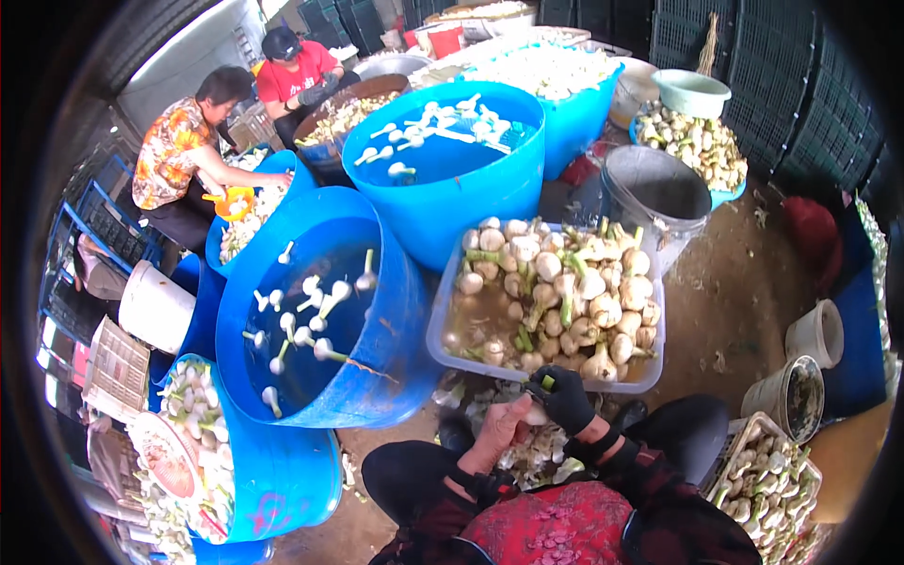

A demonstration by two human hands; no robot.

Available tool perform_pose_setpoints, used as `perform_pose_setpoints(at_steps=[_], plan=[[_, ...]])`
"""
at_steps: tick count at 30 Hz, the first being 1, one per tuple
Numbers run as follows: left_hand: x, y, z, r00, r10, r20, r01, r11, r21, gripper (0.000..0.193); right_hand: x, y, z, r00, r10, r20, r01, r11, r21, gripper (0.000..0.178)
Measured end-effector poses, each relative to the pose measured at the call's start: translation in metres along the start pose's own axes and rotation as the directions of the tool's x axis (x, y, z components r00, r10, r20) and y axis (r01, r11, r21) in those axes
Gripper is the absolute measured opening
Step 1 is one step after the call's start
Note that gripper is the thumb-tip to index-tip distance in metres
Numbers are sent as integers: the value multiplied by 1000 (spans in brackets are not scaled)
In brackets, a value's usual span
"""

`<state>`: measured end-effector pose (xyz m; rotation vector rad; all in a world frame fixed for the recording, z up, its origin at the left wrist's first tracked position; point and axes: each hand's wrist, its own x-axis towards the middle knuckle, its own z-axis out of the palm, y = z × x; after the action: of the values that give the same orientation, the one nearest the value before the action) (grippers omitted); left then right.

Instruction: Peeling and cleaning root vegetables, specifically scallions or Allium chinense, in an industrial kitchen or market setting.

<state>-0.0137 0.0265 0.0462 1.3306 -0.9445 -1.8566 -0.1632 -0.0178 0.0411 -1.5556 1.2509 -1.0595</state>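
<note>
My bare left hand (502,435) is closed around a garlic bulb (535,414) above my lap. My right hand (563,403), in a dark glove, grips the same garlic from the other side, and a green piece of stem (548,382) shows at its fingers. Whether a blade is in the glove cannot be made out. Just beyond both hands stands a clear plastic tub (650,379), holding muddy water and a heap of unpeeled garlic bulbs (603,301). Loose peelings (535,450) lie below my hands, between my knees.
Left of the tub stand two big blue barrels of water with peeled garlic afloat, the nearer barrel (400,353) and the farther barrel (452,221). A grey bucket (656,188) is behind the tub. At right is a garlic-filled crate (767,480). Two people (179,160) work at far left.
</note>
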Motion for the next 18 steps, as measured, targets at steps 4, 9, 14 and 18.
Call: perform_pose_setpoints(at_steps=[4,9,14,18], plan=[[2,5,5,972,188,-143,-215,953,-212,42,22,-26,-1,972,-168,-164,127,964,-233,18],[5,15,-6,954,262,-147,-296,906,-304,35,116,-43,6,904,-291,-312,248,954,-171,21],[25,7,6,973,174,-152,-217,913,-346,26,307,-31,-20,773,-335,-540,402,916,8,21],[25,1,-8,974,116,-196,-183,913,-366,23,376,-96,4,863,-192,-468,344,901,263,15]])
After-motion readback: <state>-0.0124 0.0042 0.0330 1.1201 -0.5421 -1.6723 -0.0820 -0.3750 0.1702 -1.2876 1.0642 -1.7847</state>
